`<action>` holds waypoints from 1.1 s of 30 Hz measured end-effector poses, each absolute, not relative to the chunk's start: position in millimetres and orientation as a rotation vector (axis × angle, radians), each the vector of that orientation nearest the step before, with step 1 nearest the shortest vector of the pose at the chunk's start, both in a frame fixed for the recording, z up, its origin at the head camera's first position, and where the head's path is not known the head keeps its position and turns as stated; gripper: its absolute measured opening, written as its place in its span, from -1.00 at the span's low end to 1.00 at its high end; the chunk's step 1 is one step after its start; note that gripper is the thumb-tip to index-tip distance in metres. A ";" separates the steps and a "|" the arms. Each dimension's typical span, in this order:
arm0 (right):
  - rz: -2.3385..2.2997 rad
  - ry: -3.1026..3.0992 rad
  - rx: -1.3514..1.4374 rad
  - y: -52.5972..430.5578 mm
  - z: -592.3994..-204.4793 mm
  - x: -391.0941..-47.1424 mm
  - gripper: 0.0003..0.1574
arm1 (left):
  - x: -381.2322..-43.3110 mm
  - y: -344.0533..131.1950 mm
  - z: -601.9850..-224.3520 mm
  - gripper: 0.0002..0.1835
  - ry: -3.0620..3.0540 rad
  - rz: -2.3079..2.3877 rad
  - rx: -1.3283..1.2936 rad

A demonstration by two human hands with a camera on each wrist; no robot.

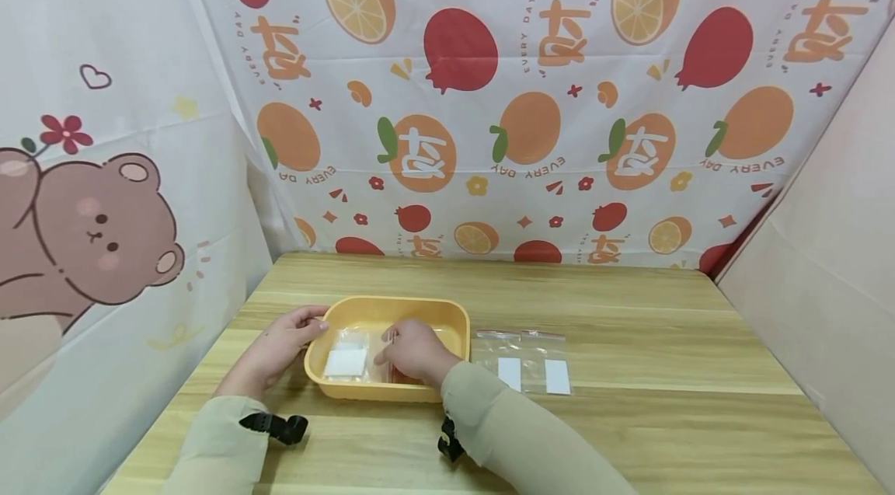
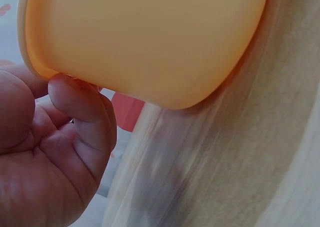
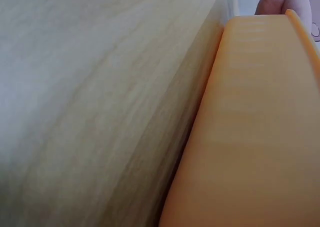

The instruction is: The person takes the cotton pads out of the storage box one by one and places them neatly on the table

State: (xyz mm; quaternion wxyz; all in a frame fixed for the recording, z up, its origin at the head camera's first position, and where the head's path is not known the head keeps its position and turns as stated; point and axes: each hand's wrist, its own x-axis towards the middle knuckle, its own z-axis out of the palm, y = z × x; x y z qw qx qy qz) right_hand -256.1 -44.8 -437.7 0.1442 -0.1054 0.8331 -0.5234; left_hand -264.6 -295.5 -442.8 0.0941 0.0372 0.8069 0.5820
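A yellow plastic basin (image 1: 456, 318) stands on the table, and my left hand (image 1: 283, 339) grips its left end at the rim. The left wrist view has that hand's curled fingers (image 2: 82, 99) against the basin's outer wall (image 2: 150, 42). My right hand (image 1: 416, 351) reaches down inside the basin and pinches a clear zip bag (image 1: 388, 359), partly hidden by the hand. Left of it in the basin lie clear bags with white cards (image 1: 346, 362). The right wrist view shows only the basin's long outer side (image 3: 255, 122), with the right hand out of sight.
Right of the basin, two clear zip bags (image 1: 520, 347) lie side by side on the wooden table (image 1: 643, 402), each with a white card. A fruit-print cloth (image 1: 559, 192) hangs behind the table, and a bear-print cloth (image 1: 105, 231) on the left.
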 end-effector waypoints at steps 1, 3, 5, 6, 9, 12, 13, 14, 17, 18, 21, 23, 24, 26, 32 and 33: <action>-1.531 2.393 -0.310 -44.2 -436.9 -255.8 -0.83 | -265.2 -295.7 -442.9 -0.41 2.394 1.728 0.111; -1.577 2.373 -0.331 -42.5 -434.3 -255.1 -0.88 | -265.9 -296.2 -443.0 -0.40 2.397 1.727 0.127; -1.620 2.362 -0.375 -39.9 -431.1 -254.7 -0.91 | -266.4 -296.5 -443.1 -0.40 2.396 1.732 0.126; -1.631 2.372 -0.407 -38.5 -429.8 -255.2 -0.90 | -266.4 -296.5 -442.9 -0.40 2.397 1.733 0.127; -1.635 2.437 -0.492 -32.7 -425.1 -257.3 -0.87 | -266.4 -296.5 -442.2 -0.39 2.399 1.734 0.128; -1.628 2.503 -0.527 -26.0 -421.4 -260.9 -0.85 | -266.5 -296.2 -441.5 -0.39 2.403 1.733 0.122; -1.631 2.511 -0.527 -23.3 -420.1 -261.6 -0.85 | -266.6 -296.0 -441.4 -0.40 2.401 1.734 0.120; -1.634 2.520 -0.524 -20.6 -418.9 -262.3 -0.85 | -266.8 -295.9 -441.4 -0.40 2.399 1.735 0.119; -1.641 2.544 -0.530 -10.6 -413.8 -262.7 -0.83 | -267.1 -295.4 -441.7 -0.42 2.394 1.738 0.114; -1.639 2.554 -0.540 -6.6 -411.5 -262.2 -0.82 | -267.1 -295.3 -442.0 -0.42 2.392 1.738 0.113; -1.633 2.586 -0.581 6.9 -403.6 -259.9 -0.80 | -266.5 -295.0 -442.6 -0.43 2.387 1.741 0.105; -1.627 2.611 -0.603 18.0 -397.8 -258.5 -0.80 | -266.0 -294.8 -442.7 -0.44 2.382 1.746 0.106; -1.610 2.637 -0.615 24.4 -394.7 -258.1 -0.80 | -265.9 -294.6 -442.7 -0.44 2.379 1.749 0.110; -1.563 2.693 -0.641 39.0 -388.4 -257.0 -0.80 | -265.8 -294.3 -442.3 -0.44 2.374 1.755 0.116; -1.496 2.689 -0.750 92.3 -376.7 -252.8 -0.79 | -267.2 -295.7 -442.3 -0.44 2.377 1.750 0.118; -1.495 2.678 -0.763 101.7 -376.4 -251.6 -0.79 | -267.3 -296.4 -442.7 -0.44 2.377 1.749 0.115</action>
